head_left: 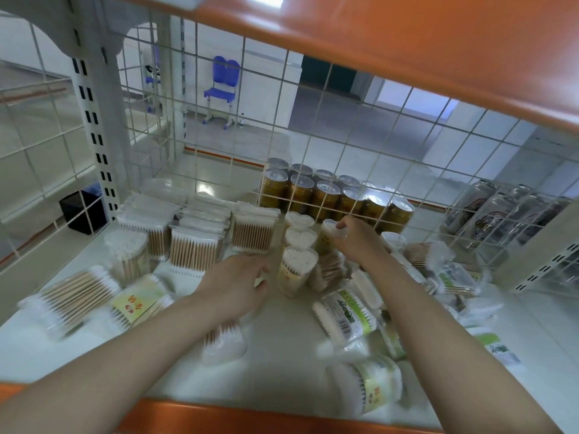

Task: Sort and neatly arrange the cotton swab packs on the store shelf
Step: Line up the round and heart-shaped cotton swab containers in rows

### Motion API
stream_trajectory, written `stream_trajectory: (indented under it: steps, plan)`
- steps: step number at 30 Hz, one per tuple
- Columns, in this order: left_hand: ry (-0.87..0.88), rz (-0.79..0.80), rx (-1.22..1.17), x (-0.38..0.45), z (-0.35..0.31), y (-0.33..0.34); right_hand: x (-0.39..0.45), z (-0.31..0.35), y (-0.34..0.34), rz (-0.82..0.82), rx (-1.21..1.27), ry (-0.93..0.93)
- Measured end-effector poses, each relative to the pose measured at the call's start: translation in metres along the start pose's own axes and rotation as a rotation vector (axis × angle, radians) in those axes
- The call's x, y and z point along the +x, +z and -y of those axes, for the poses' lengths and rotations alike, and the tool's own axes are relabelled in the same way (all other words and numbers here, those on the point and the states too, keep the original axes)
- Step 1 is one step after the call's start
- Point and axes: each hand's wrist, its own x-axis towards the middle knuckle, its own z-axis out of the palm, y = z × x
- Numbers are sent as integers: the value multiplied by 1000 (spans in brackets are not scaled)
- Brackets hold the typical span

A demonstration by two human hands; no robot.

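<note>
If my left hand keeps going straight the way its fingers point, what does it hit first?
Most likely the front heart-shaped tub of cotton swabs: the left hand points right at it, fingertips nearly touching, though depth is hard to judge.

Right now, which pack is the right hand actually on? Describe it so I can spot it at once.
Find the block of gold cans behind the wire grid at the back of the shelf. Just in front of them stands a column of three upright heart-shaped tubs. The pack stands right of that column, and it alone has the right hand gripping its top.
</note>
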Motion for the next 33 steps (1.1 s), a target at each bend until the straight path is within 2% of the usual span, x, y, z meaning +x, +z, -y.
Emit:
stream_trajectory:
  steps: [7,11,18,25,33]
  plan:
    - [7,20,-15,-1,-4,3,9,-3,10,-67,15,26]
    - [8,7,-38,-2,-4,3,9,-5,10,-39,-15,9]
    - [2,17,-45,-3,0,3,0,-7,1,41,-34,89]
    - [-5,25,-48,-5,-3,3,-22,-13,-18,-169,181,79]
    - [10,-8,-85,-14,-17,3,-51,-7,-30,-203,244,19]
